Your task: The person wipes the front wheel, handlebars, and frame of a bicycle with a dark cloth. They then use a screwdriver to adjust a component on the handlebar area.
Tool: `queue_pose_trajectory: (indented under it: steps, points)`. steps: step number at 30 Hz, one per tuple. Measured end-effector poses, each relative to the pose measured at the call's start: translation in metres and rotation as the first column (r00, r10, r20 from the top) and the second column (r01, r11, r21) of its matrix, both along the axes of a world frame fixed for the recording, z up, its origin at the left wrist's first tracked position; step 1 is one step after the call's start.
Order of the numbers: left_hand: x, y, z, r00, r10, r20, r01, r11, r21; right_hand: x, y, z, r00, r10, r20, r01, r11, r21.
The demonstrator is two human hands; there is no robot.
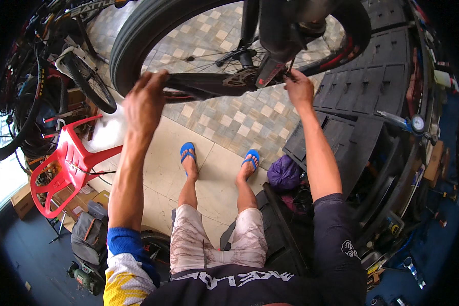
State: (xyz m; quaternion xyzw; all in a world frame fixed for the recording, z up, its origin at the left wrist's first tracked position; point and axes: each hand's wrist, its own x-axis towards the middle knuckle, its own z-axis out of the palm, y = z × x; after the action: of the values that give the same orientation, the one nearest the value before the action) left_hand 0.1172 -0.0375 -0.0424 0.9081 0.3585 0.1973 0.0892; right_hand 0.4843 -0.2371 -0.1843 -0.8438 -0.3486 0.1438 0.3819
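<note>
A bicycle wheel with a thick black tire hangs in front of me at the top of the view. My left hand, slightly blurred, curls its fingers over the tire's near left side. Close to the hub sits a disc brake rotor, beside a dark fork leg with red marking. My right hand is at the right of that leg's lower end, thumb and fingers pinched together. Whatever lies between those fingertips is too small and hidden to make out.
Black plastic crates line the right side, with a pressure gauge near them. A purple bag lies by my feet. On the left are a red plastic chair, a grey bag and several bicycles.
</note>
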Motion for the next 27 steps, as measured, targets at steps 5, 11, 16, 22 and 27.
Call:
queue_pose_trajectory:
  steps: [5, 11, 16, 22, 27]
  points:
    - [0.041, -0.031, 0.002, 0.999, 0.011, -0.033, -0.015, 0.992, -0.126, 0.006, -0.004, 0.014, 0.989, -0.115, -0.095, 0.106, 0.99, -0.096]
    - [0.01, -0.029, -0.033, 0.998, -0.039, -0.048, 0.035, 0.995, -0.089, 0.015, 0.0, 0.018, 0.993, -0.117, -0.009, 0.116, 0.99, -0.086]
    - [0.004, -0.029, -0.042, 0.99, 0.079, -0.113, -0.103, 0.969, -0.224, 0.01, -0.003, 0.004, 0.997, -0.023, 0.078, 0.04, 0.973, -0.227]
    - [0.041, -0.054, -0.13, 0.922, 0.021, -0.387, -0.176, 0.912, -0.37, -0.004, -0.067, -0.064, 0.977, 0.113, 0.182, -0.071, 0.972, -0.226]
    - [0.006, -0.113, -0.192, 0.77, -0.317, -0.554, -0.11, 0.79, -0.603, -0.082, -0.114, -0.114, 0.781, -0.146, -0.607, 0.128, 0.989, -0.073]
